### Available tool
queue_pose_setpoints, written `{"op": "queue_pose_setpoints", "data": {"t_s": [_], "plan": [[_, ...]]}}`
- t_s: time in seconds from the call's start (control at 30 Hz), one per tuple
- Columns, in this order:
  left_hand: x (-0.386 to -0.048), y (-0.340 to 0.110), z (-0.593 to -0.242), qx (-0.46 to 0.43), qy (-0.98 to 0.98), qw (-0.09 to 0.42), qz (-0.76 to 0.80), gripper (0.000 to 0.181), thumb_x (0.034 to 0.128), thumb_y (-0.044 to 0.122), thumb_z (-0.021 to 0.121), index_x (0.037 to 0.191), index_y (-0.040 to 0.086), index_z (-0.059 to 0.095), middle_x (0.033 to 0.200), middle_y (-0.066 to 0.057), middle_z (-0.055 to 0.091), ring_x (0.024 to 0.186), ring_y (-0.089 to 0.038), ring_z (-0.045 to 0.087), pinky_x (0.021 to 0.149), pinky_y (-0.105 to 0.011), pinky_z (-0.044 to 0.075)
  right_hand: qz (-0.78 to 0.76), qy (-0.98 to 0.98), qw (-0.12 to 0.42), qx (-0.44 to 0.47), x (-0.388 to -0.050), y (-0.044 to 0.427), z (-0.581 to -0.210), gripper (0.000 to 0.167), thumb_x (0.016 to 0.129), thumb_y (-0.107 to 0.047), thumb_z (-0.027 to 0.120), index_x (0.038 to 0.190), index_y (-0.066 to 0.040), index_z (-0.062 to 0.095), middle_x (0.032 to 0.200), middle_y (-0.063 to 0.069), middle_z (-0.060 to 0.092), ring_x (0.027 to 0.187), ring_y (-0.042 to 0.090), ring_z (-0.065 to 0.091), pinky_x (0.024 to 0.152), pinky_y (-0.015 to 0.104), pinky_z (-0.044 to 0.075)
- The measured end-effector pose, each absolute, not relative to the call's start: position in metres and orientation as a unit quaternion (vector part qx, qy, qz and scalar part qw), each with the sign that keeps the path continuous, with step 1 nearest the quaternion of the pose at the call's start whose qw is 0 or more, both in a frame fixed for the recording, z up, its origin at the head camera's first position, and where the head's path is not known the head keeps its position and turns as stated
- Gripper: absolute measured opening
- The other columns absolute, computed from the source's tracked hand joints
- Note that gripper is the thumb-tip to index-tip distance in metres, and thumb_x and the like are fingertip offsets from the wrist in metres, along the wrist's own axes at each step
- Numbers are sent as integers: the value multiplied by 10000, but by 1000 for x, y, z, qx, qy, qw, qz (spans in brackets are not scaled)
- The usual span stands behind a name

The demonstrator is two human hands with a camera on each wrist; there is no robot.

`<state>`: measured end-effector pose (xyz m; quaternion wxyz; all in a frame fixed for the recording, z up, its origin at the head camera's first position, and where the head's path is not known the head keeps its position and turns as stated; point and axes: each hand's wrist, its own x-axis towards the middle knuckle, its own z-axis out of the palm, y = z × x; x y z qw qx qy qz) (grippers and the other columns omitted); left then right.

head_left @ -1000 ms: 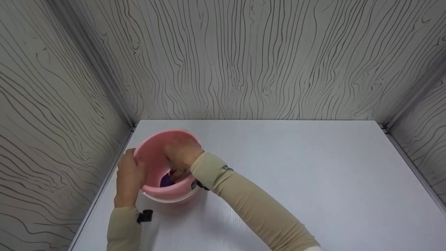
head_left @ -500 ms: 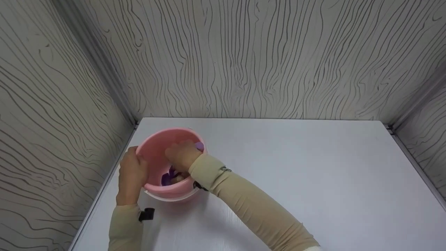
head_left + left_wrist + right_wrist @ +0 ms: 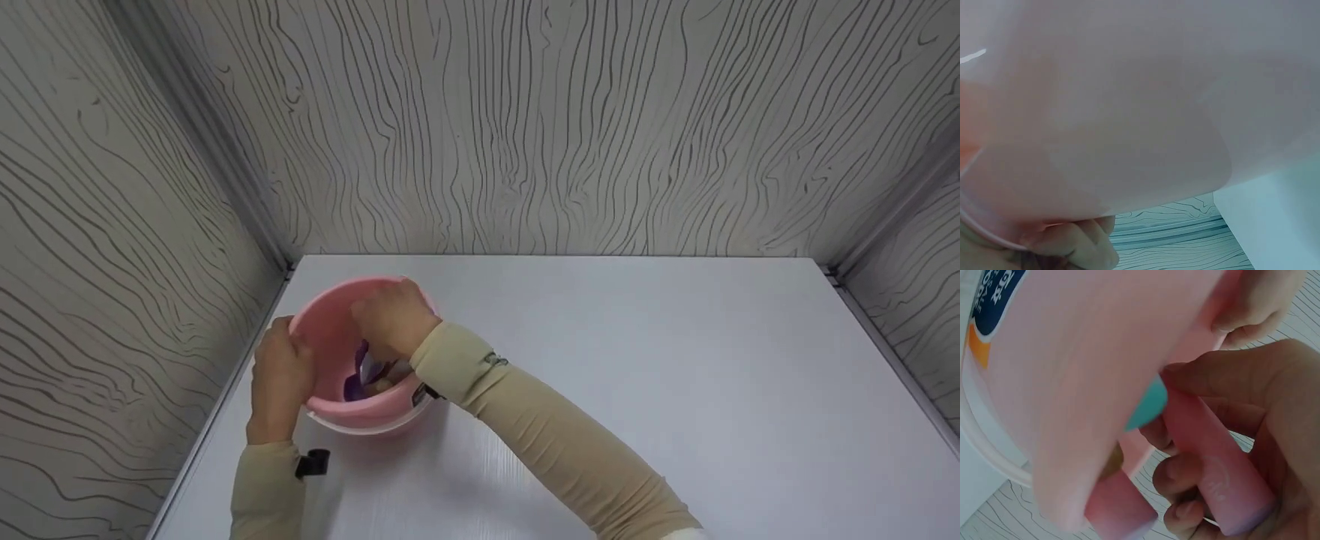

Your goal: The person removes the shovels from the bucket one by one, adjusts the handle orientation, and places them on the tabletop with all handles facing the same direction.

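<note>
A pink bucket (image 3: 330, 352) stands tilted at the left of the table, its mouth facing me. My left hand (image 3: 283, 379) grips its left rim, thumb inside and fingers outside. My right hand (image 3: 394, 322) reaches into the mouth. In the right wrist view it curls round a pink handle (image 3: 1219, 461) with white print and a purple end; the handle's other end is hidden. A second pink handle (image 3: 1120, 506) sticks out beside it, with a teal piece (image 3: 1154, 405) nearby. Purple pieces (image 3: 352, 388) and a tan rounded piece (image 3: 381, 386) lie low in the bucket.
A white bail handle (image 3: 367, 431) hangs round the bucket's front. The white table (image 3: 637, 375) extends to the right. Wood-grain panels (image 3: 525, 127) rise behind and at both sides; the left panel (image 3: 112, 300) is close to my left arm.
My right hand has lifted slightly towards the bucket's back rim. More of the purple pieces shows beneath it. My left hand and the bucket have stayed in place.
</note>
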<state>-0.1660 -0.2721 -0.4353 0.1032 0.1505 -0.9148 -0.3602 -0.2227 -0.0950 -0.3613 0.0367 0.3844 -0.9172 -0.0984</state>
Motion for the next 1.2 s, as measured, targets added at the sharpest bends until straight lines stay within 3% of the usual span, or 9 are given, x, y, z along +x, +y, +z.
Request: {"op": "queue_pose_setpoints", "data": {"t_s": [0.4,0.63,0.83,0.97,1.07,1.2], "plan": [[-166,-274,-437,143,-915,105,-363,467,1089,92,350,1511,-89,438,1371,-337,580,1150,-471,667,911,-609,587,-78,-932,34,353,-231,-73,-353,240,1082,-272,579,887,-212,705,895,-20,719,742,169,631,654,371,573],[-168,-275,-438,141,-917,114,-356,455,1061,73,369,1462,-113,474,1321,-340,606,1083,-447,682,895,-615,587,-68,-925,68,367,-228,-61,-346,271,1030,-475,684,909,-236,729,850,-41,726,652,127,523,581,354,535],[-168,-274,-436,145,-916,107,-358,453,1078,84,357,1477,-103,462,1336,-344,603,1068,-438,696,885,-602,601,-10,-928,56,369,-222,-48,-339,289,943,-454,810,1064,-196,760,955,-15,765,698,139,548,625,367,541],[-167,-274,-436,144,-916,105,-358,444,1091,88,349,1480,-97,460,1342,-347,596,1072,-444,693,890,-605,598,60,-927,34,368,-216,-35,-338,295,1068,-390,657,1183,-124,708,996,27,759,739,160,600,652,357,549],[-167,-274,-436,142,-917,104,-358,442,1097,93,341,1482,-93,456,1337,-342,595,1061,-434,688,881,-598,599,95,-924,28,370,-212,-25,-340,309,1148,-342,482,1190,-99,668,922,29,712,727,169,598,635,344,519],[-166,-275,-437,142,-917,104,-357,442,1098,94,334,1481,-89,458,1326,-330,597,1026,-406,681,857,-577,602,126,-917,23,378,-207,-12,-344,336,1161,-367,431,1171,-99,634,839,6,628,708,172,587,622,332,486]]}}
